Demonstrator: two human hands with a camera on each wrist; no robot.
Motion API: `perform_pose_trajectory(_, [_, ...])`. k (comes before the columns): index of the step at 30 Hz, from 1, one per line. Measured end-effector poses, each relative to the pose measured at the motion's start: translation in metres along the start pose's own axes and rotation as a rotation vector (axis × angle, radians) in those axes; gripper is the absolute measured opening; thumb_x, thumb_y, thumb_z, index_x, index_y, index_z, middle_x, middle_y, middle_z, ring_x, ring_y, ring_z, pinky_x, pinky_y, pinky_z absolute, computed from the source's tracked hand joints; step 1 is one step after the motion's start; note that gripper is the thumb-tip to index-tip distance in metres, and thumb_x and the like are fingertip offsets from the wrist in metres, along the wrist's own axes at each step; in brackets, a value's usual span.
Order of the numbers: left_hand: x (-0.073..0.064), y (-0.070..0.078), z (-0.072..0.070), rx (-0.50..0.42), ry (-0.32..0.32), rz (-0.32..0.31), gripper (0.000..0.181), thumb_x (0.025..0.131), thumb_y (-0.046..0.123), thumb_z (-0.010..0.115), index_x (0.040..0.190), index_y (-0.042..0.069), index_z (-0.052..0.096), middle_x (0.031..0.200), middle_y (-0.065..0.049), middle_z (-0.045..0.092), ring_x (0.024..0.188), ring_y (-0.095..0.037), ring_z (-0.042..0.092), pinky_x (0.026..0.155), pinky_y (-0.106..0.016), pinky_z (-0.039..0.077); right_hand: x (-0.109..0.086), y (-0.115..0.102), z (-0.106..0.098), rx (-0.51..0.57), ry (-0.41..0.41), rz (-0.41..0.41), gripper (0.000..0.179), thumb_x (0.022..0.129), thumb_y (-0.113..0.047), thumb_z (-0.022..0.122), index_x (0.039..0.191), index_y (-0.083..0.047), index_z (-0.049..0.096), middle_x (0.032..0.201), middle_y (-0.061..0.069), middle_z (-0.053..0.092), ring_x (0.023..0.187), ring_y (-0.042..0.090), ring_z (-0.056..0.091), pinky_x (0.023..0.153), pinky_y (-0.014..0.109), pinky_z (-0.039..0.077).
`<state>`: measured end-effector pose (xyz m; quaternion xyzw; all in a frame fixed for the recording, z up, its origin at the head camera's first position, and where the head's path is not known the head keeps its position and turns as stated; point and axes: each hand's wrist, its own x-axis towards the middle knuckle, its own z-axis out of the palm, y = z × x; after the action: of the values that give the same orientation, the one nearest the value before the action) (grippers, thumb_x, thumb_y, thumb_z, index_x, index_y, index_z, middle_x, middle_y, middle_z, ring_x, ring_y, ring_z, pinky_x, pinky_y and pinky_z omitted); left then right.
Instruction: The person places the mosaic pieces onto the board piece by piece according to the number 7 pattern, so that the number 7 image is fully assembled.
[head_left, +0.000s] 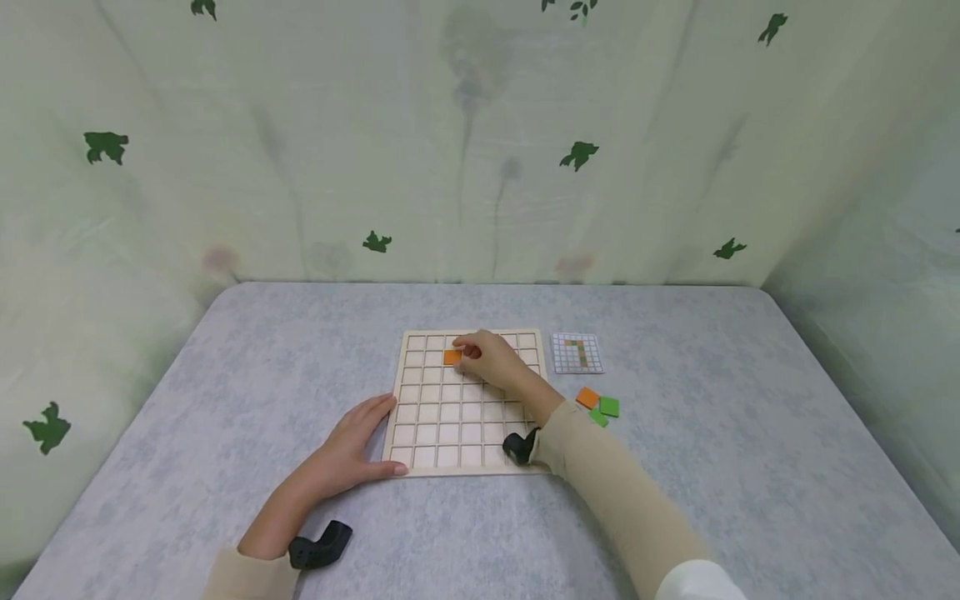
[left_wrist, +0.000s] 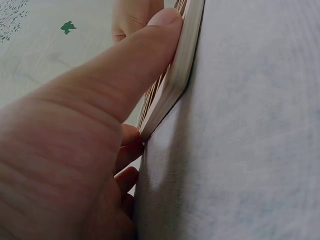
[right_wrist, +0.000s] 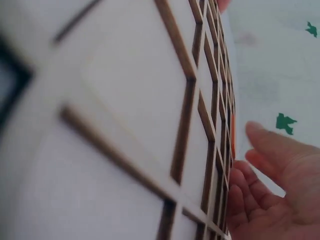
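Observation:
A pale wooden grid board (head_left: 448, 412) lies on the table, an orange square tile (head_left: 452, 357) on its squares towards the far edge. At that tile is my right hand (head_left: 491, 360), index finger and thumb bent at its right side. In the right wrist view the orange tile (right_wrist: 233, 136) sits flat on the grid, with a fingertip a small gap from it and the other fingers (right_wrist: 240, 187) low by the board. My left hand (head_left: 348, 446) rests along the board's left side, fingers extended. Its thumb (left_wrist: 162, 25) lies on the near edge by the corner.
Right of the board lies a small pattern card (head_left: 577, 353) printed with a grid and coloured squares. Below it are a loose orange tile (head_left: 587, 397) and two green tiles (head_left: 609, 407). A leaf-patterned curtain (head_left: 480, 167) hangs behind the table.

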<state>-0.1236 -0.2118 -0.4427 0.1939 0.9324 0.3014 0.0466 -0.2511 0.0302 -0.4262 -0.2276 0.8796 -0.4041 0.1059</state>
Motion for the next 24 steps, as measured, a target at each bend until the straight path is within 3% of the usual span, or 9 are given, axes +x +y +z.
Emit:
perform_pose_trajectory(4, [0.000,0.000,0.001,-0.001,0.007,0.007,0.096,0.069,0.050,0.072,0.138,-0.001,0.029,0.140,-0.019,0.028,0.128,-0.038,0.021,0.098,-0.056,0.021,-0.009,-0.007,-0.008,0.131,0.025,0.008,0.047,0.086,-0.018,0.062,0.129,-0.008,0.047,0.107,0.006,0.053,0.094,0.015,0.050,0.077,0.027,0.044])
perform_pose_trajectory(7, [0.000,0.000,0.001,0.001,0.012,0.007,0.096,0.069,0.049,0.072,0.138,-0.001,0.030,0.140,-0.019,0.029,0.127,-0.038,0.021,0.098,-0.055,0.021,-0.019,-0.016,-0.020,0.181,0.066,-0.055,0.050,0.085,-0.019,0.063,0.130,-0.007,0.045,0.114,0.011,0.051,0.100,0.020,0.050,0.082,0.030,0.043])
perform_pose_trajectory(15, [0.000,0.000,0.001,-0.005,0.006,-0.005,0.097,0.068,0.051,0.072,0.138,-0.001,0.029,0.140,-0.019,0.028,0.128,-0.038,0.021,0.098,-0.056,0.022,-0.058,-0.022,-0.060,0.210,0.199,-0.193,0.052,0.083,-0.019,0.065,0.130,-0.007,0.045,0.117,0.008,0.051,0.107,0.023,0.048,0.091,0.033,0.039])
perform_pose_trajectory(21, [0.000,0.000,0.001,-0.002,0.009,0.002,0.097,0.069,0.052,0.071,0.138,-0.001,0.029,0.141,-0.019,0.028,0.128,-0.038,0.021,0.098,-0.056,0.021,-0.104,-0.028,-0.092,0.190,0.250,-0.168,0.052,0.083,-0.007,0.063,0.129,0.002,0.041,0.122,0.018,0.048,0.110,0.032,0.044,0.094,0.043,0.036])
perform_pose_trajectory(24, [0.000,0.000,0.002,-0.003,0.006,-0.007,0.098,0.068,0.052,0.071,0.139,-0.001,0.028,0.141,-0.018,0.027,0.129,-0.037,0.020,0.099,-0.055,0.020,-0.118,-0.009,-0.100,0.139,0.274,-0.150,0.051,0.084,-0.008,0.063,0.129,0.002,0.042,0.121,0.018,0.049,0.109,0.032,0.045,0.094,0.043,0.036])
